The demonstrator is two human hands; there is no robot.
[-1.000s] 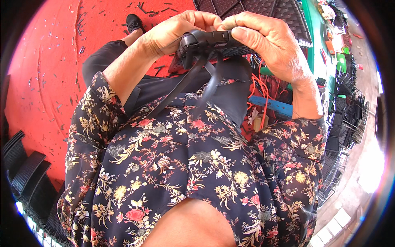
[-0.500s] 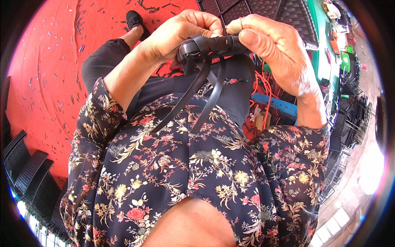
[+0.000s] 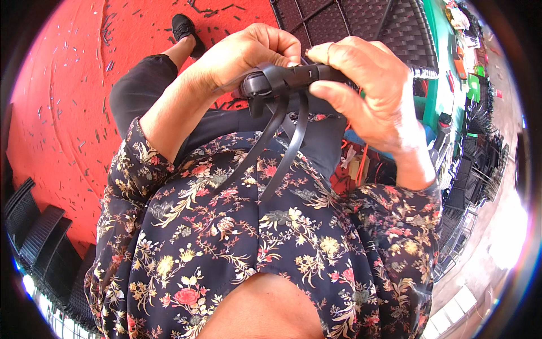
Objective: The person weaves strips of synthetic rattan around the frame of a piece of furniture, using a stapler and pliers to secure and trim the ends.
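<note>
Left hand [image 3: 254, 53] pinched (hold hidden), right hand [image 3: 372, 93] half-open around bar [image 3: 309, 75]; I'd keep strips [image 3: 297, 143] untwisted.

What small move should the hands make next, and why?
Perhaps the right hand should pull one black strip snug: the strip's end hangs loose, the left hand is at the black edge, and the right hand is loosely open around it.

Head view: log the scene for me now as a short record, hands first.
Left hand: fingers curled at the bar's far edge; grip partly hidden
Right hand: curved around the bar's right part
Black bar: strip wrapped near its left end
Loose strips: hanging toward the floral shirt
Floor: red, dark scraps scattered
</note>
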